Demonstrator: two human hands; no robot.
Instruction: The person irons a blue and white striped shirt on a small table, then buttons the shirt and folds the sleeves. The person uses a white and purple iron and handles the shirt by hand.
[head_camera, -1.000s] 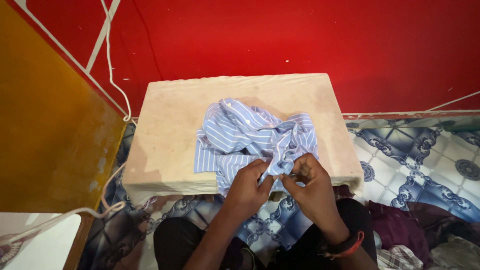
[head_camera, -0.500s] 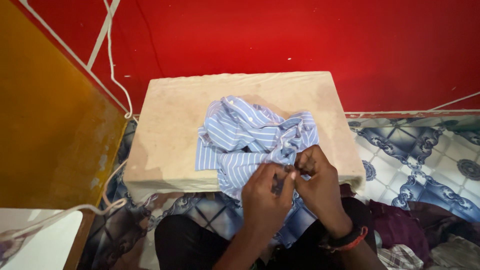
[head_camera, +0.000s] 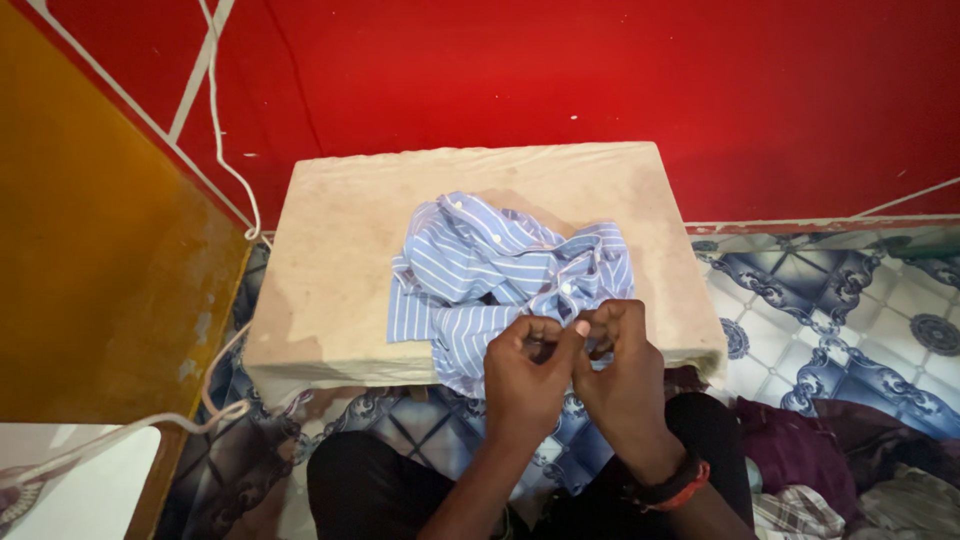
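A white cord (head_camera: 222, 150) runs down the left. A beige padded block (head_camera: 340, 260) carries a crumpled blue-and-white striped shirt (head_camera: 480, 265) at its centre and near edge. The left hand (head_camera: 525, 375) pinches the shirt's near edge with curled fingers. The right hand (head_camera: 620, 370), touching the left, grips the same fabric edge. Dark garments (head_camera: 800, 455) lie on the patterned floor at right.

A crumpled shirt (head_camera: 500, 270) lies on the worktop (head_camera: 340, 250), right of its middle, its lower part hanging over the near edge. Both hands meet at that near edge, left hand (head_camera: 528, 375) touching right hand (head_camera: 618, 372), pinching the shirt's hem. A cord (head_camera: 222, 140) runs past the worktop's far left corner. A heap of clothes (head_camera: 850, 470) lies on the floor beyond the near right corner.
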